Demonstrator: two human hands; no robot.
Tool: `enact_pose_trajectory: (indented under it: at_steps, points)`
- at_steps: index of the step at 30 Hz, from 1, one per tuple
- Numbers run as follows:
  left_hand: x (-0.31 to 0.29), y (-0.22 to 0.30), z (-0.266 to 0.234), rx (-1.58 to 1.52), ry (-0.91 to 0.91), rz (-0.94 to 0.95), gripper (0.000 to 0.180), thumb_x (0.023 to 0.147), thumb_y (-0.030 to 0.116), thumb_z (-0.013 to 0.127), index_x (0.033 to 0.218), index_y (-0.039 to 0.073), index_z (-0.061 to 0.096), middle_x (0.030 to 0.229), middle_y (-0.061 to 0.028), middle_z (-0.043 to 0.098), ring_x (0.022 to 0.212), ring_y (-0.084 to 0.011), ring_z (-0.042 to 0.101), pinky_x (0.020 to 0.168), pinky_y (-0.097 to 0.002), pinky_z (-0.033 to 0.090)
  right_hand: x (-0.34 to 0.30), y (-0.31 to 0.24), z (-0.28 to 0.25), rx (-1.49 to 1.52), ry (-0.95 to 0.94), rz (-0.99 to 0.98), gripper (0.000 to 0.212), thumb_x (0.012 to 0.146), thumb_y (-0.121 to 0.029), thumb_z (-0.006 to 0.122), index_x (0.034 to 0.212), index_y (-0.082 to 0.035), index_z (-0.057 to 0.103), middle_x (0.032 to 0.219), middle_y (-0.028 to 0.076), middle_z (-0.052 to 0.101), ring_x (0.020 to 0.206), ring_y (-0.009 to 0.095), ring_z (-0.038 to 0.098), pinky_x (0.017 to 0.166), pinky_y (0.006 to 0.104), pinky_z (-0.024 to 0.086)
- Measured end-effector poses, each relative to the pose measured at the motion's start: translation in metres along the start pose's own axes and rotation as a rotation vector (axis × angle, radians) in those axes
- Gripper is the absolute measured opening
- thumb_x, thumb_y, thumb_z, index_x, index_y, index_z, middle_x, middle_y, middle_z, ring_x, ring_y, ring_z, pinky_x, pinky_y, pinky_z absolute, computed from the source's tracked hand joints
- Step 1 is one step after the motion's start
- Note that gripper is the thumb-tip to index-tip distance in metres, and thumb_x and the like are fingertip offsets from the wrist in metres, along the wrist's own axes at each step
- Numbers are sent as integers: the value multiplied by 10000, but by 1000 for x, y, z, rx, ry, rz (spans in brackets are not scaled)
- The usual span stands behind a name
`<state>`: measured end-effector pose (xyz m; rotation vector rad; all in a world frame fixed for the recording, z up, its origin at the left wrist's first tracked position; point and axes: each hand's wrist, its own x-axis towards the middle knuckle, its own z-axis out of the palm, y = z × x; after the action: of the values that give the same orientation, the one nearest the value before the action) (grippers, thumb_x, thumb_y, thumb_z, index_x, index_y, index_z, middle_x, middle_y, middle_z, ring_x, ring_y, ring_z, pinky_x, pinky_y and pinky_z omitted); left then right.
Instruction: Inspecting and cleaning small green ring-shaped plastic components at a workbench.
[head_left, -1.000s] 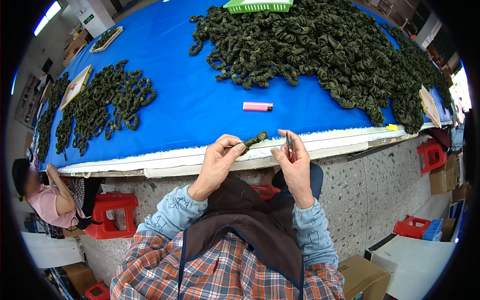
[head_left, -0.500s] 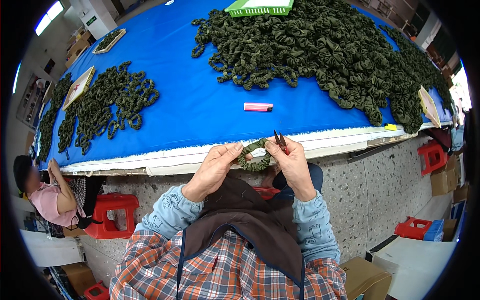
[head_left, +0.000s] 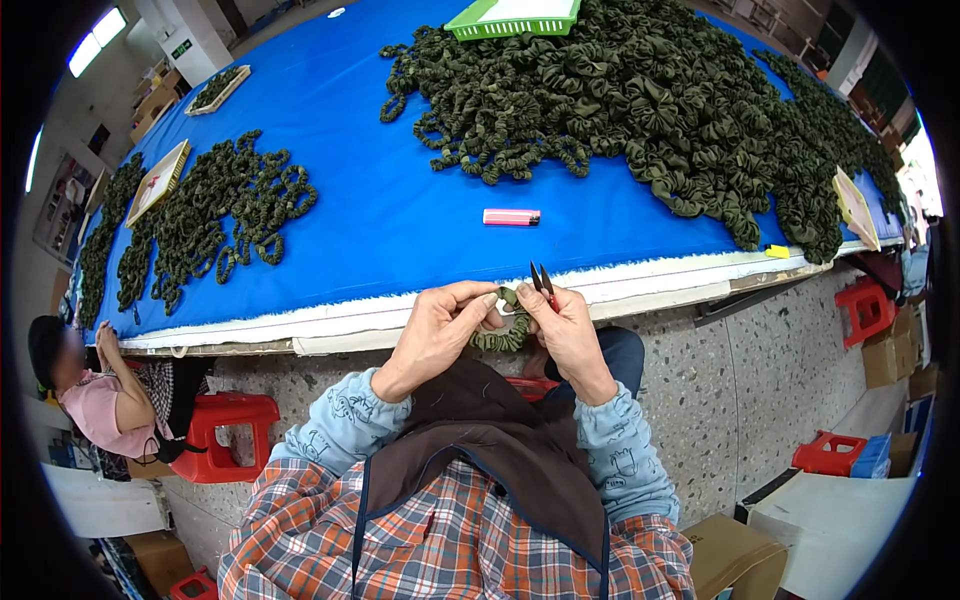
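Observation:
Between my two hands, just off the table's near edge, is a dark green gathered scrunchie (head_left: 499, 340). My left hand (head_left: 440, 325) pinches its upper left side between thumb and fingers. My right hand (head_left: 566, 335) pinches the upper right side and also keeps hold of small thread snips (head_left: 543, 281), red-handled, their dark blades pointing up and away from me. Beyond my hands a pink lighter (head_left: 511, 217) lies on the blue table cover. A large heap of green scrunchies (head_left: 640, 110) spreads over the far middle and right.
A smaller pile of scrunchies (head_left: 215, 210) lies at left, near a yellow basket (head_left: 160, 182). A green basket (head_left: 515, 28) rests on the big heap. A yellow lighter (head_left: 777, 252) is near the right edge. Another person (head_left: 110, 395) sits at far left by a red stool (head_left: 228, 437).
My hands have come closer together, and the scrunchie is turned and squeezed narrower at its top. The snips have shifted slightly left with my right hand.

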<state>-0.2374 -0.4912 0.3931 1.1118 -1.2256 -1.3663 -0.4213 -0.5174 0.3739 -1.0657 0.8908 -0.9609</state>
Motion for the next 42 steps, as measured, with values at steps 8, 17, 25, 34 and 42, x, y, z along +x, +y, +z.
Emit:
enact_pose_trajectory:
  at_steps: [8,17,25,34,42]
  points:
    - [5,14,-61,195,265,172,203,945,40,583,1111,-33,675,819,-85,701,682,-96,606,598,-193,472,21,-6,4,-159,106,-204,172,936,-178,653,938,-13,700,652,-27,534,582,55,419,515,200,330]
    - [-3,18,-56,406,357,313,175,949,46,568,1070,-19,678,848,-75,703,707,-93,598,601,-191,451,48,-24,57,-252,-85,-289,142,864,-77,713,994,-27,689,745,-8,579,624,55,434,540,193,346]
    - [6,0,-45,-447,149,39,94,949,48,589,1028,17,629,1016,-119,690,857,-150,668,739,-220,522,43,-4,57,149,-119,-175,183,856,-44,716,1029,-34,661,771,-3,578,655,63,462,587,206,387]
    - [1,2,-38,-512,88,32,65,942,77,620,979,46,577,1056,-124,682,881,-141,672,808,-239,545,43,13,55,40,15,-208,314,866,-25,699,1160,-48,593,801,-10,568,650,66,444,585,206,382]
    - [-1,5,-34,-437,166,29,61,938,71,624,974,46,582,1006,-118,694,861,-139,678,801,-239,552,26,-6,51,-251,73,-454,321,869,-41,701,1184,-65,639,803,0,565,619,75,436,544,213,360]
